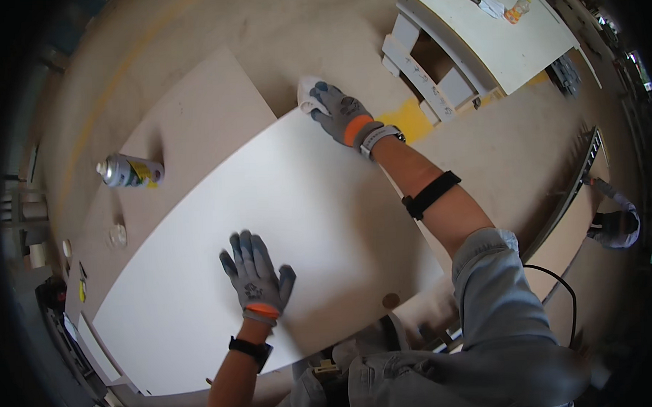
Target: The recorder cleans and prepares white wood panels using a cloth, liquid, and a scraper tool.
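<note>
A large white panel (pixel 199 280) lies flat in front of me. My left hand (pixel 257 274), in a grey glove with an orange cuff, rests on it with the fingers spread and nothing held. At the panel's far right corner my right hand (pixel 341 111), gloved the same way, is closed on a white cloth (pixel 310 95). The cloth bunches under the fingers at the corner, and part of it is hidden by the glove.
Beyond the panel, a beige board (pixel 200 107) carries a spray can (pixel 131 171) and a small clear cup (pixel 117 236). Another worktable (pixel 478 33) at the far right bears a bottle (pixel 517 11) and a cloth (pixel 488 6). A person (pixel 617 218) works at the right.
</note>
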Action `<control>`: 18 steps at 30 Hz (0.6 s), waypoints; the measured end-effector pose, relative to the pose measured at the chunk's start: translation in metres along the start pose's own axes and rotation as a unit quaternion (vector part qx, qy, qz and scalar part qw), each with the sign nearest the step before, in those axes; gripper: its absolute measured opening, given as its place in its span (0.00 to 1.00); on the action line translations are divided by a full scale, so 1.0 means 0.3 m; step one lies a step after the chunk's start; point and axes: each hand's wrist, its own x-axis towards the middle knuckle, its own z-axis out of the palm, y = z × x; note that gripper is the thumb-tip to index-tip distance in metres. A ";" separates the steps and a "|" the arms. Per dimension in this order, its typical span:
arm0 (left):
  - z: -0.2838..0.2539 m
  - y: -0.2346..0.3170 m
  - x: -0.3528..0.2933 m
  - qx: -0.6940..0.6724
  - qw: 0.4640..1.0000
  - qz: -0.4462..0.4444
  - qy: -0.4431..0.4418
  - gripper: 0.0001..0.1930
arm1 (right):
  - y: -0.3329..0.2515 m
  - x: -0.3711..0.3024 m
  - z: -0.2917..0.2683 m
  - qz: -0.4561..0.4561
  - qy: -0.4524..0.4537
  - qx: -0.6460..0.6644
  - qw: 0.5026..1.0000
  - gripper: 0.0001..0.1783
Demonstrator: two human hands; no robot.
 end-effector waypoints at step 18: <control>0.073 -0.004 -0.014 0.063 0.996 0.010 0.058 0.37 | -0.096 -1.513 -0.126 0.551 0.025 0.465 0.692 0.19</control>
